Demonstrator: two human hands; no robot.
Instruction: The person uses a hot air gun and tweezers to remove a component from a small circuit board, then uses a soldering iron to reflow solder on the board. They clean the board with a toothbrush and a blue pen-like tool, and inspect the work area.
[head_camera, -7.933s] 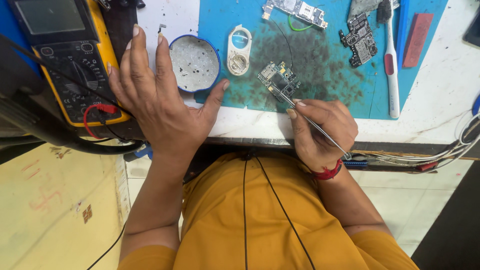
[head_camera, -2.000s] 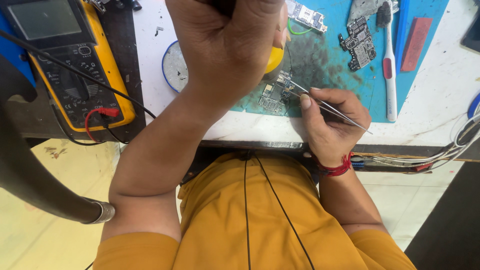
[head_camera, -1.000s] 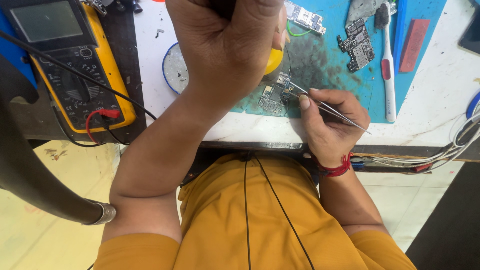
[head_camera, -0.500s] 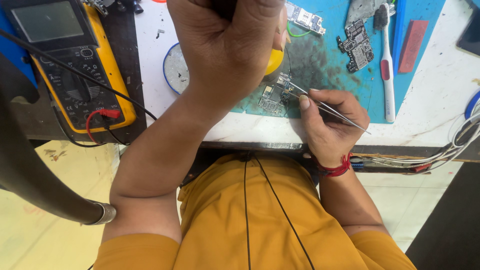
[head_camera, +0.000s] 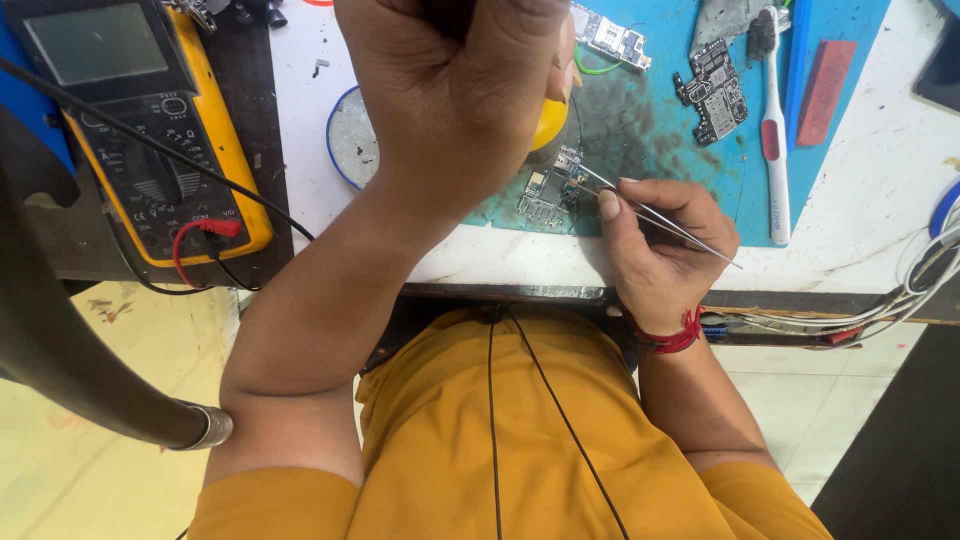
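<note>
My left hand (head_camera: 460, 85) is raised over the bench, closed round a dark-handled tool with a yellow part (head_camera: 548, 122) showing under the fingers. It hovers above a small circuit board (head_camera: 545, 192) on the blue mat (head_camera: 650, 130). My right hand (head_camera: 660, 245) rests at the mat's front edge and pinches metal tweezers (head_camera: 655, 215), whose tips touch the board. A red thread circles the right wrist.
A yellow multimeter (head_camera: 150, 130) with red and black leads lies at the left. A round tin (head_camera: 352, 140) sits behind my left arm. More circuit boards (head_camera: 712, 90), a white toothbrush (head_camera: 772, 130) and a red block (head_camera: 825, 90) lie on the mat. Cables (head_camera: 900, 300) hang at the right edge.
Earlier my left hand lay flat and open on the bench near the multimeter. It has since lifted over the board, holding a tool. In the last second almost nothing has moved.
</note>
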